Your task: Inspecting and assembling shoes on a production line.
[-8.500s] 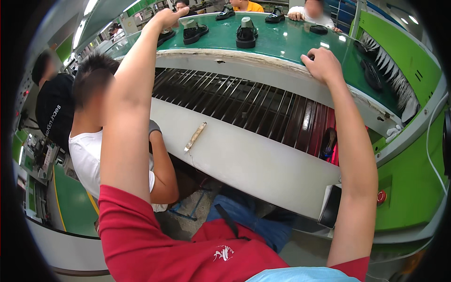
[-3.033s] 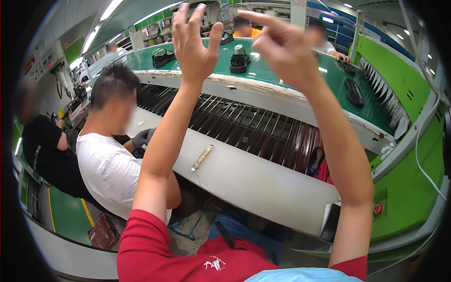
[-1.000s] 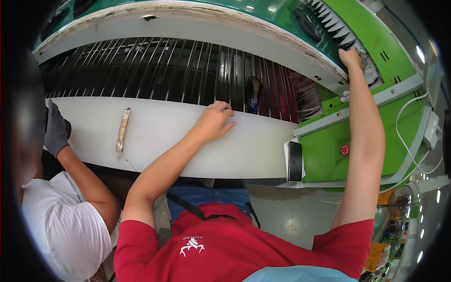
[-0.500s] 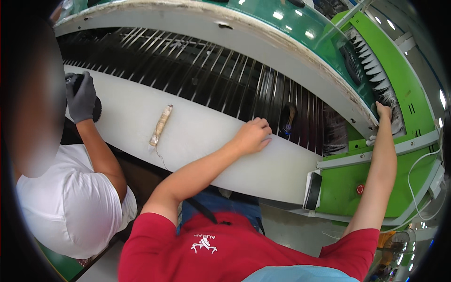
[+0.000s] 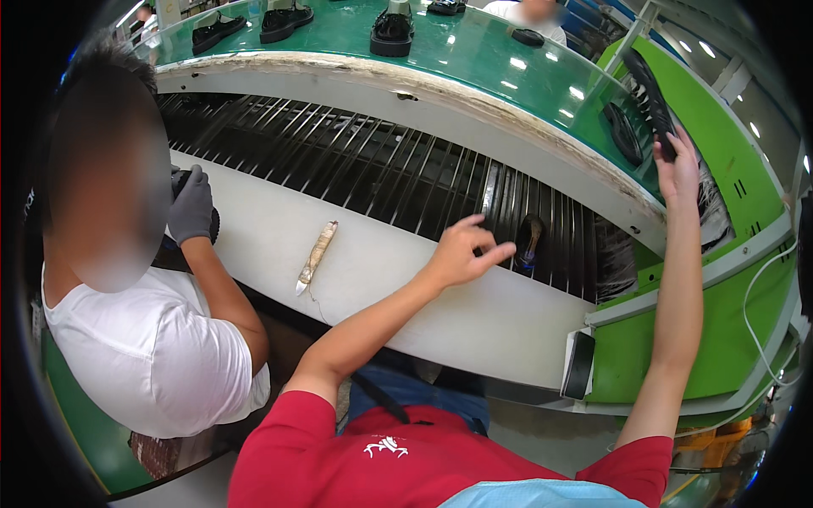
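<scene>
Head view: black sole (image 5: pixel 647 89) by white fringe (image 5: pixel 714 212) of green machine (image 5: pixel 745 165), near end gripped between right hand's (image 5: pixel 678 173) thumb and fingers; most length projects beyond fingertips, away from body. Long overhang likely wants firm pinch, steady wrist, clearance from second sole (image 5: pixel 622 134) on green belt (image 5: pixel 474 51). Left hand (image 5: pixel 466 254) empty, fingers loosely parted, at white bench (image 5: pixel 398 279) edge near metal rods (image 5: pixel 489 188).
</scene>
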Demonstrator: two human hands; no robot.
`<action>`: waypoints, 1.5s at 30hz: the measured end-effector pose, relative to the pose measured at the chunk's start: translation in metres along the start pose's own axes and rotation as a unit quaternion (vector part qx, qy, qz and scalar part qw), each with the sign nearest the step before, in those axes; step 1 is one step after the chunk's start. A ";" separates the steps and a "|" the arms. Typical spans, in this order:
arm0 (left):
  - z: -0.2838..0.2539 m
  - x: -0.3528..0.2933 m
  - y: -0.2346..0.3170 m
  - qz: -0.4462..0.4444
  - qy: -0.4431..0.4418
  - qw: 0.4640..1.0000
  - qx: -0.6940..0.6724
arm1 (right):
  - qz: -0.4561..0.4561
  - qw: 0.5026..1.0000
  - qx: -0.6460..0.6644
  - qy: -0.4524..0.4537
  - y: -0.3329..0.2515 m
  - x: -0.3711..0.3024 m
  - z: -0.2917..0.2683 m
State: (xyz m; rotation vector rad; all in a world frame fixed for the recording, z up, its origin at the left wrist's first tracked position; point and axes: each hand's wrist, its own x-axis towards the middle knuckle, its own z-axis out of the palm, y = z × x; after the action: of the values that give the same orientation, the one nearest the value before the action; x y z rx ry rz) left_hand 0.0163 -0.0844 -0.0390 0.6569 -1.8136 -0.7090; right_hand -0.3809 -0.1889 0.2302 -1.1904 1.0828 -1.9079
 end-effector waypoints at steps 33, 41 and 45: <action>-0.171 0.135 0.218 0.020 0.091 0.954 0.285 | -0.475 0.761 -0.375 -0.233 -0.050 -0.160 0.188; -0.160 0.148 0.279 -0.002 0.101 0.907 0.409 | -0.624 0.613 -0.414 -0.253 -0.094 -0.178 0.246; -0.168 0.137 0.275 0.018 0.111 0.923 0.368 | -0.698 0.608 -0.307 -0.221 -0.098 -0.185 0.244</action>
State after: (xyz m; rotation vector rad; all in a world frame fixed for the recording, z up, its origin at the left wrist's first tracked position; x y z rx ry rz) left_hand 0.1012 -0.0244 0.2953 1.1346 -1.8493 0.1092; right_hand -0.0936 -0.0652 0.3049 -3.4106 0.3638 -1.8130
